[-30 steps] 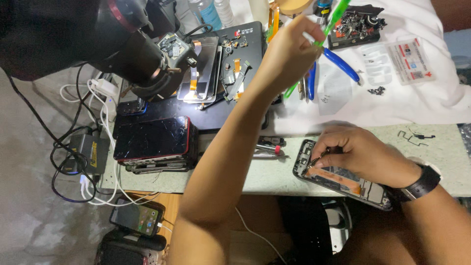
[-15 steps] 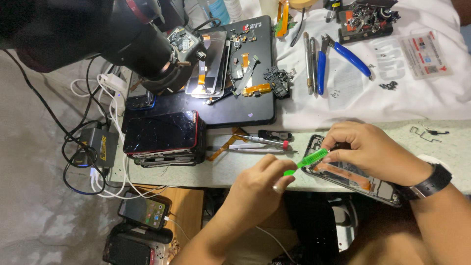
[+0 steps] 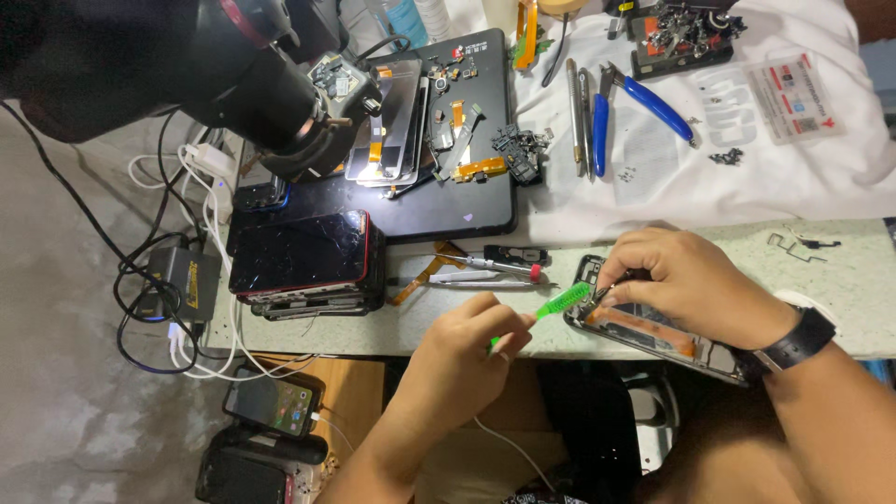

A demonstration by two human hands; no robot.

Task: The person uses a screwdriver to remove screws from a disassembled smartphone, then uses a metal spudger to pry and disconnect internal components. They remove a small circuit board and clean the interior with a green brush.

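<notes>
While the left hand (image 3: 467,350) comes up from the near edge with its forearm angled toward the bench, its fingers are curled and pinched around a green plastic pry tool (image 3: 558,303), whose tip points right and slightly far, meeting the left corner of an opened phone (image 3: 653,331). That phone lies flat on the pale green bench top (image 3: 840,280), tilted so its right end sits nearer, with orange parts showing inside its frame. Over it the right hand (image 3: 686,285) arches palm down, wrist bent and fingertips drawn together on the phone's far left corner, pinching or pressing something too small to make out. A black wristband (image 3: 791,343) circles that wrist, and the forearm runs off to the near right. Just left of the phone lie a red-tipped screwdriver (image 3: 495,265) and tweezers (image 3: 476,278). Farther left sits a stack of phones (image 3: 303,257), and blue-handled pliers (image 3: 635,98) rest on the white cloth (image 3: 793,177) at the far side.
</notes>
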